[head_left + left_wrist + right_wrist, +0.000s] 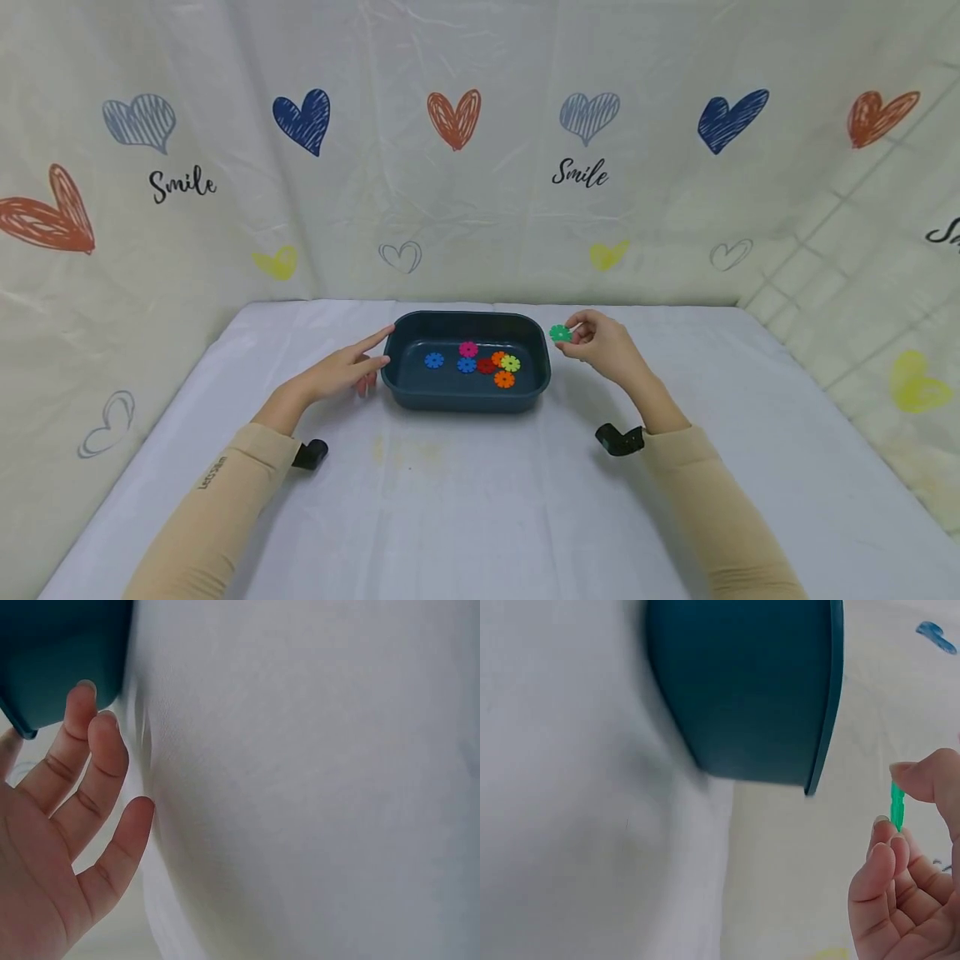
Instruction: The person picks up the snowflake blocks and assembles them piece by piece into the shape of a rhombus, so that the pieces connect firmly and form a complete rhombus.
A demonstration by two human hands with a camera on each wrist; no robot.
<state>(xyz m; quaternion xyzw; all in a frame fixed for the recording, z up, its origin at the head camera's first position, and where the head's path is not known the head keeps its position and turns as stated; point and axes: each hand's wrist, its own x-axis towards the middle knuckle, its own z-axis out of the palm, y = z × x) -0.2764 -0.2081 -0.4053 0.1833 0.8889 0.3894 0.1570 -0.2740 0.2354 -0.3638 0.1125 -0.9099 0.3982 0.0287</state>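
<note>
A dark teal rectangular tub (465,402) stands on the white-covered table, with several flower-shaped plastic discs inside: blue (434,360), pink (468,349), red (487,366), orange (504,380) and yellow-green (510,363). My left hand (334,372) touches the tub's left end with extended fingers; in the left wrist view its other fingers (107,754) are loosely bent beside the wall. Just past the tub's right rim, my right hand (600,345) pinches a green flower-shaped disc (560,333) between thumb and fingers. The right wrist view shows that green disc (897,804) edge-on.
White cloth covers the table (465,508). Behind it hangs a pale curtain (510,208) printed with hearts and lettering. Black wrist-worn devices (619,439) stick out from both sleeves above the table.
</note>
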